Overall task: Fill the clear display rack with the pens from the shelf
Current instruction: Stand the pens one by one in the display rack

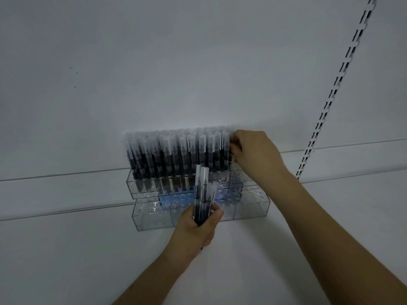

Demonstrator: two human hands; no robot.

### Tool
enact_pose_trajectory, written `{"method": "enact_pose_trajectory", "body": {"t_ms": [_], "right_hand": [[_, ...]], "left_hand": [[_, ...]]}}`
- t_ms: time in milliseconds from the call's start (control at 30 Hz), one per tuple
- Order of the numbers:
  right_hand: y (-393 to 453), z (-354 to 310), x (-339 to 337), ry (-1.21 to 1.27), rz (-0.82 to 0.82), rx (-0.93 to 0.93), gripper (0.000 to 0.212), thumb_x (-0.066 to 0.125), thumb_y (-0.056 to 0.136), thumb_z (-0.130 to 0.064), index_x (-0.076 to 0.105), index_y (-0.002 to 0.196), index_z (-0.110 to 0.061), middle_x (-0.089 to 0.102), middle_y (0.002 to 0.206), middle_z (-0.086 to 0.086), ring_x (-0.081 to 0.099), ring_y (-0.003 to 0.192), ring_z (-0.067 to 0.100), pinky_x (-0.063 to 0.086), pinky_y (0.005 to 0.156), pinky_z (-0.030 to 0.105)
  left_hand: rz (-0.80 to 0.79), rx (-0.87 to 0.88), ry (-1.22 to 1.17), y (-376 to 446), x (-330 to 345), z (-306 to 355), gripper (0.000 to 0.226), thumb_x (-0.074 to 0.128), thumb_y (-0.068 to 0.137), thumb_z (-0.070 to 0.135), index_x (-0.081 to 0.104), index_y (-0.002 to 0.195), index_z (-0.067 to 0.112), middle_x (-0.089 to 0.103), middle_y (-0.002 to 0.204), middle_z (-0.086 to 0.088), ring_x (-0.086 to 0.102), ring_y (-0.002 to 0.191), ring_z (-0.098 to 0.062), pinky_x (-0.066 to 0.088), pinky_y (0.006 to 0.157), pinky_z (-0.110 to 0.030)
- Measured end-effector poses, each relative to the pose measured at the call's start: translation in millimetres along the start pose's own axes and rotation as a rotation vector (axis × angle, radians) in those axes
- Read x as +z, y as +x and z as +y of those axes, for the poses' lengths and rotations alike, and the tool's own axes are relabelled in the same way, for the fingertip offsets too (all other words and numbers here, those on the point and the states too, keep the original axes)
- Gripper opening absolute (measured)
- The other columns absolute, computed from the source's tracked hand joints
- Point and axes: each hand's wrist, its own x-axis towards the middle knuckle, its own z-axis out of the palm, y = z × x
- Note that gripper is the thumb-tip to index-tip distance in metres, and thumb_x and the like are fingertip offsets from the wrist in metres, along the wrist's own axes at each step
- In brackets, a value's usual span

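1. At nine o'clock from the middle of the scene, the upper tier of the clear display rack (141,188) is packed tight with capped pens (167,155) standing upright. A knock here could tilt a whole row, since the caps crowd one another.
2. At six o'clock, the left hand (196,227) has its fingers (217,214) closed around a spare bundle of pens (201,194), caps up, in front of the rack's empty lower tier. The bundle looks loosely fanned; I judge that one could slip out and drop onto the white shelf (66,249) below.
3. At three o'clock, the right hand (255,150) is at the end of the upper row, its fingers curled at the last pens. Whether they grip a pen there I cannot tell; the tips are hidden.
4. The likely trouble: forcing a pen into a slot already taken, or the right forearm brushing the rack and shifting it along the shelf.
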Motion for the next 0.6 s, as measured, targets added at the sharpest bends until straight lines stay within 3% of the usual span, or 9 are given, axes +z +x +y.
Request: {"method": "enact_pose_trajectory", "body": {"t_ms": [100, 200, 267, 300, 367, 467, 533, 600], "right_hand": [[-5, 0, 0, -0.093, -0.011, 0.043, 0.029, 0.047, 0.102, -0.029, 0.066, 0.094, -0.01, 0.066, 0.083, 0.007, 0.06, 0.075, 0.024, 0.039, 0.059, 0.029], [-14, 3, -2, -0.04, 0.026, 0.09, 0.032, 0.052, 0.099, -0.042, 0.071, 0.093, -0.018, 0.07, 0.083, 0.001, 0.064, 0.076, 0.02, 0.047, 0.061, 0.029], [-30, 2, -6, 0.089, 0.14, 0.132, 0.033, 0.055, 0.096, -0.05, 0.07, 0.089, -0.022, 0.069, 0.081, -0.006, 0.063, 0.073, 0.011, 0.051, 0.065, 0.027], [-41, 0, -7, 0.18, 0.161, 0.142, 0.032, 0.055, 0.094, -0.052, 0.068, 0.085, -0.023, 0.067, 0.077, -0.01, 0.06, 0.069, 0.004, 0.049, 0.065, 0.02], [-63, -6, -2, 0.383, 0.063, 0.14, 0.029, 0.058, 0.09, -0.053, 0.068, 0.082, -0.027, 0.065, 0.073, -0.014, 0.059, 0.069, -0.001, 0.045, 0.063, 0.01], [-85, -13, 20, 0.637, -0.203, 0.126, 0.017, 0.069, 0.086, -0.042, 0.07, 0.087, -0.026, 0.07, 0.078, -0.011, 0.065, 0.071, 0.0, 0.048, 0.065, 0.011], [-88, -12, 28, 0.769, -0.234, 0.132, 0.008, 0.074, 0.086, -0.028, 0.071, 0.086, -0.02, 0.072, 0.077, -0.006, 0.068, 0.066, 0.005, 0.049, 0.063, 0.012], [-86, -8, 27, 0.812, -0.199, 0.136, 0.004, 0.075, 0.086, -0.021, 0.072, 0.085, -0.019, 0.072, 0.074, -0.005, 0.068, 0.064, 0.008, 0.051, 0.064, 0.015]], "left_hand": [[-0.006, 0.005, -0.011, 0, 1, 1, 0.034, 0.065, 0.079, 0.034, 0.058, 0.093, 0.005, 0.044, 0.049, 0.001, 0.037, 0.041, -0.011, 0.033, 0.042, -0.023], [-0.016, 0.001, -0.023, -1, 1, 3, 0.034, 0.065, 0.079, 0.035, 0.057, 0.092, 0.005, 0.044, 0.049, 0.002, 0.037, 0.041, -0.01, 0.033, 0.042, -0.022], [-0.018, -0.003, -0.026, -1, 0, 3, 0.037, 0.065, 0.079, 0.036, 0.057, 0.094, 0.003, 0.044, 0.049, 0.002, 0.037, 0.041, -0.01, 0.034, 0.042, -0.022], [-0.016, -0.005, -0.025, -1, 0, 2, 0.04, 0.064, 0.079, 0.037, 0.057, 0.095, 0.001, 0.044, 0.049, 0.002, 0.038, 0.041, -0.01, 0.034, 0.042, -0.022], [-0.004, -0.006, -0.029, 0, -1, 0, 0.045, 0.062, 0.081, 0.039, 0.057, 0.095, -0.004, 0.044, 0.049, 0.002, 0.038, 0.041, -0.01, 0.035, 0.043, -0.023], [-0.021, 0.021, -0.014, 1, -1, 0, 0.028, 0.059, 0.088, 0.038, 0.063, 0.076, 0.013, 0.042, 0.049, -0.002, 0.036, 0.041, -0.013, 0.033, 0.042, -0.025], [-0.034, 0.022, -0.012, 1, -1, 0, 0.027, 0.057, 0.093, 0.033, 0.066, 0.069, 0.025, 0.042, 0.051, -0.005, 0.035, 0.043, -0.015, 0.032, 0.043, -0.026], [-0.034, 0.021, -0.015, 1, -1, -1, 0.022, 0.056, 0.095, 0.028, 0.065, 0.082, 0.014, 0.043, 0.054, -0.007, 0.036, 0.046, -0.017, 0.033, 0.043, -0.027]]}}
